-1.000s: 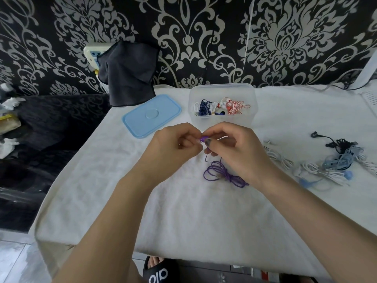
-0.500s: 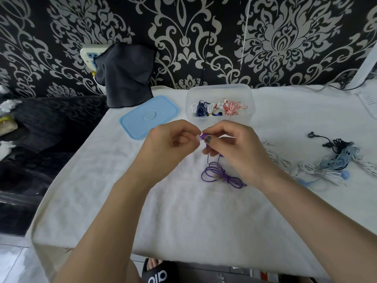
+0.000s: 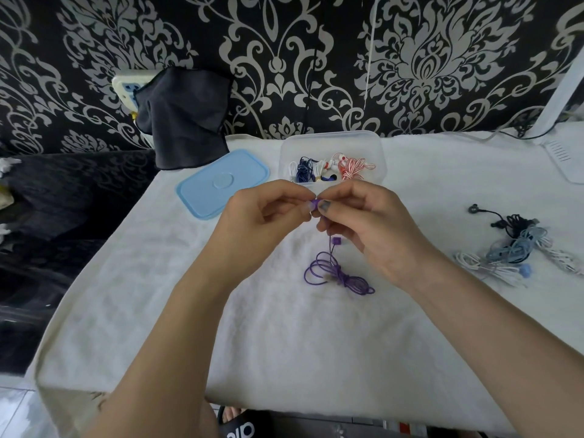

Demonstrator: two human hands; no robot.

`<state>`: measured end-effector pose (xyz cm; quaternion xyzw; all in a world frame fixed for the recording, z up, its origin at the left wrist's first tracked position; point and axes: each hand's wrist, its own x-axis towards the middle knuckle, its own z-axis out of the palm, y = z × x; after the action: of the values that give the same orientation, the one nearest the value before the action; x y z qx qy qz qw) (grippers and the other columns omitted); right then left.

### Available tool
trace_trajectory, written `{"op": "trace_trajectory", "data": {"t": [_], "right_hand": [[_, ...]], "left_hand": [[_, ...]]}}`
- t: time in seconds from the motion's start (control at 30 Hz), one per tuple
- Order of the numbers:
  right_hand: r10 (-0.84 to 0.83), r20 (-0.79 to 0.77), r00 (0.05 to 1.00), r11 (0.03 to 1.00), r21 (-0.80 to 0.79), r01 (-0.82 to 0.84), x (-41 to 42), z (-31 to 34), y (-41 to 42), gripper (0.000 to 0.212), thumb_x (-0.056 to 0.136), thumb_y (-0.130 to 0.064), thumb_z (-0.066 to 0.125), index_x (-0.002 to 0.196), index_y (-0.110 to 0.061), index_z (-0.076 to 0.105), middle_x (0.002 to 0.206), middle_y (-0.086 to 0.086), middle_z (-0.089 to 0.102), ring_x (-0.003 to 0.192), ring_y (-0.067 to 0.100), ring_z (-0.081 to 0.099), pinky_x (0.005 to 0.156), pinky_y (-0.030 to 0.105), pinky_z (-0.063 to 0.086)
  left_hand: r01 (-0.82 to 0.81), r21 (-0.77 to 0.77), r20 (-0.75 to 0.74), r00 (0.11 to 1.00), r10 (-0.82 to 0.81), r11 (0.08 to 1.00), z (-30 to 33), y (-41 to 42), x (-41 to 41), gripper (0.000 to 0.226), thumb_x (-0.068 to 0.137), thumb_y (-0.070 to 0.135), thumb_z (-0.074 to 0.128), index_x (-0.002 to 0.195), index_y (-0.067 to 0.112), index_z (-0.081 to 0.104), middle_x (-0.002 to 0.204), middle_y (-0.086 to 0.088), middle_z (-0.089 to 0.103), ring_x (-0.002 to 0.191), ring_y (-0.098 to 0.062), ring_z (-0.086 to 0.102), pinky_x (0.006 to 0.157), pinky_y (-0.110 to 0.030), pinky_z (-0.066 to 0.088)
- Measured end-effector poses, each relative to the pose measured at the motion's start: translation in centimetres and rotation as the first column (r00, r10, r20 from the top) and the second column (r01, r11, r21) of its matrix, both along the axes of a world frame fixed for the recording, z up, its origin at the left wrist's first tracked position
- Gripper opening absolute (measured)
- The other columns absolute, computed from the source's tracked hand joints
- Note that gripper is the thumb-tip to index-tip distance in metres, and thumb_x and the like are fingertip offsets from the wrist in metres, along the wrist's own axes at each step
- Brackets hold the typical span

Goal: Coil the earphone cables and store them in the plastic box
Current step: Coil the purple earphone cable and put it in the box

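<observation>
We have both hands raised together over the middle of the table, fingertips meeting. Our left hand and right hand each pinch the earbud end of the purple earphone cable between thumb and forefinger; the buds themselves are mostly hidden behind our fingers, so we cannot tell whether we hold one bud each or both together. From that pinch the cord drops straight down past a small purple slider to a loose tangle lying on the white cloth, just below our right hand.

This cable looks very light, thin and limp, with no stiffness to hold a loop by itself, so it will likely spring or slump unless each turn is trapped under a finger. The best hold, we judge, is at the buds, as now, winding the cord round the fingers of one hand while the other feeds it with mild tension. Pulling hard on the knot below could tighten it.

Beyond our hands, the plastic box stands open with coiled earphones inside. Its blue lid lies beside it to the left. Well off to the right waits a heap of uncoiled earphones.
</observation>
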<state>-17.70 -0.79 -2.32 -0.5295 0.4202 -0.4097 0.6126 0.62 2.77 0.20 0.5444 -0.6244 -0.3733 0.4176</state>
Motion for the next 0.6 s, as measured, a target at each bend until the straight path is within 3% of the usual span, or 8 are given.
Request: {"op": "trace_trajectory", "data": {"t": [0.17,0.4,0.6], "right_hand": [[0.029,0.068,0.997,1.0,-0.008,-0.028,-0.2,0.19,-0.03,0.008,0.092,-0.002,0.065,0.096,-0.002,0.072,0.087,0.014,0.074,0.073,0.018,0.067,0.074,0.034,0.05],[0.066,0.126,0.99,0.998,0.014,-0.068,-0.36,0.5,0.17,0.01,0.092,-0.001,0.064,0.092,-0.004,0.073,0.086,0.015,0.072,0.072,0.016,0.065,0.075,0.032,0.05],[0.085,0.225,0.971,0.992,0.072,-0.103,-0.37,0.91,0.15,0.012,0.092,0.005,0.059,0.094,0.001,0.07,0.082,0.007,0.074,0.068,0.014,0.065,0.068,0.024,0.053]], "left_hand": [[0.025,0.011,-0.036,0.999,-0.025,1.0,0.12,0.0,0.09,0.007,0.093,0.009,0.071,0.1,0.009,0.074,0.088,-0.002,0.078,0.088,-0.017,0.074,0.087,-0.032,0.059],[0.057,0.036,-0.131,0.99,-0.052,0.998,0.29,0.13,0.18,0.009,0.091,0.009,0.071,0.1,0.006,0.072,0.095,-0.012,0.078,0.095,-0.025,0.075,0.096,-0.044,0.059],[0.081,0.048,-0.217,0.974,-0.069,0.996,0.53,-0.01,0.21,0.013,0.089,-0.001,0.069,0.101,0.002,0.064,0.093,-0.013,0.075,0.088,-0.016,0.074,0.084,-0.026,0.057]]}}
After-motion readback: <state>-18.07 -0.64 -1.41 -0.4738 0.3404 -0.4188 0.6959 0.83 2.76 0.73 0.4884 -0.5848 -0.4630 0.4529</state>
